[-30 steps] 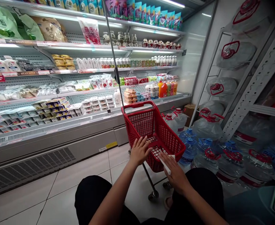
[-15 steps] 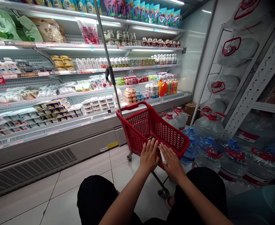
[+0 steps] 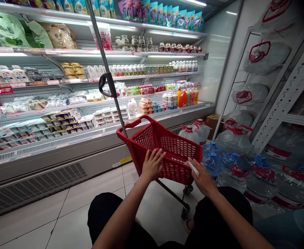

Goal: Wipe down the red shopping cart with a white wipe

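A small red plastic shopping cart (image 3: 157, 135) with slotted basket walls stands on the floor in front of me, a long metal pole with a black grip (image 3: 107, 85) rising from its left corner. My left hand (image 3: 152, 165) is at the cart's near side, fingers spread, with nothing in it. At the near right corner, my right hand (image 3: 205, 180) has a folded white cloth or tissue (image 3: 192, 168) pinched under its thumb and fingers, against or close to the rim. No goods show inside the basket.
An open refrigerated display (image 3: 97, 162) with several shelves of dairy, drinks and packets runs behind the cart. Large water bottles (image 3: 231, 178) stand close on the right, beside a metal rack (image 3: 278, 93) holding more. My knees flank the cart's near side.
The cart has turned and shifted left, its near side now facing me more squarely. My hands have moved apart, left hand leftward and right hand rightward with the white cloth or tissue.
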The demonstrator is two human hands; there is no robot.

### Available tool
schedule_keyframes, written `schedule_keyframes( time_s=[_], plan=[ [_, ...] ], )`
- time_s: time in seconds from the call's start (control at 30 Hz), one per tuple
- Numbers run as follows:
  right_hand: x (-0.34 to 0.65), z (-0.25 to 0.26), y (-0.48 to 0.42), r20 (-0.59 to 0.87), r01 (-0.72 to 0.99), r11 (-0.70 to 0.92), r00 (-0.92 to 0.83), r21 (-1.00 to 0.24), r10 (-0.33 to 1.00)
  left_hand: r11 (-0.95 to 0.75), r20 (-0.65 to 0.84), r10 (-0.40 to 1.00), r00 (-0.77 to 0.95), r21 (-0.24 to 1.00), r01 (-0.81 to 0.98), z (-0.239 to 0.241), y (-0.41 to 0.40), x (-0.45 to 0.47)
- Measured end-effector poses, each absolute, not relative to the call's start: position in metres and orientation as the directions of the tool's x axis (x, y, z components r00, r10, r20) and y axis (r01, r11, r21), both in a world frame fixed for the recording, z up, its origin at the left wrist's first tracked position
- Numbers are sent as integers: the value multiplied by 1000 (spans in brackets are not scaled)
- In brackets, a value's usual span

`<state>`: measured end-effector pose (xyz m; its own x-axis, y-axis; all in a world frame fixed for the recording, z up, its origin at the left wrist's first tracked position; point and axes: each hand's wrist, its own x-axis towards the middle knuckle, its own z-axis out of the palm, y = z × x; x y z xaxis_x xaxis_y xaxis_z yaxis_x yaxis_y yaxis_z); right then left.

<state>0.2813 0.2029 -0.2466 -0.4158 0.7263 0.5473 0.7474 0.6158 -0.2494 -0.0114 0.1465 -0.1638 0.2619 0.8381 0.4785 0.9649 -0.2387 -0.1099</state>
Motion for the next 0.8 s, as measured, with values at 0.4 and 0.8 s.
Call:
schedule_keyframes(
  time_s=[0.4,0.8],
  plan=[
    [281,-257,263,425,805,522,-383,-283,821,58,575,818,35,-143,988,-118,124,-101],
    [75,-200,201,576,562,809,-609,-173,546,104,583,812,-25,-103,989,-131,108,-53]
  ],
)
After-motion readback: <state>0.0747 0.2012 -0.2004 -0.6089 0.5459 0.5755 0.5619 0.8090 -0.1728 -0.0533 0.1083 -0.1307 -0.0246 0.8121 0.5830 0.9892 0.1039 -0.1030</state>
